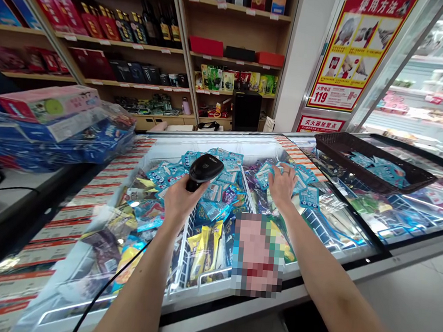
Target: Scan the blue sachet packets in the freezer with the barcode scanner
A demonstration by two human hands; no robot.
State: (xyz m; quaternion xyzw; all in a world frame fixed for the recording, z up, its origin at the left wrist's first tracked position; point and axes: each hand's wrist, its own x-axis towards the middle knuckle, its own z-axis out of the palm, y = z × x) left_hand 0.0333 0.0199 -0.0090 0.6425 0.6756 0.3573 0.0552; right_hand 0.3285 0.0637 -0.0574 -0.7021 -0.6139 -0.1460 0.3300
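Note:
My left hand point(180, 202) is wrapped round the grip of a black barcode scanner point(207, 168), its head tilted over the freezer lid. A black cable point(121, 270) runs along my left forearm. Light-blue printed packets point(231, 161) are scattered on the glass beneath and behind the scanner. To the right, my right hand point(282, 185) lies palm down with fingers spread on more of these blue packets point(309, 197). Whether its fingertips pinch a packet does not show clearly. Through the glass appear wire baskets holding wrapped ice creams point(204, 249).
A dark woven tray point(415, 187) with some blue packets rests on the freezer at right. Plastic-wrapped boxes point(53, 109) are stacked at left. Price-label strips point(84, 196) line the lid. Shelves of bottles and boxes point(230, 51) stand behind.

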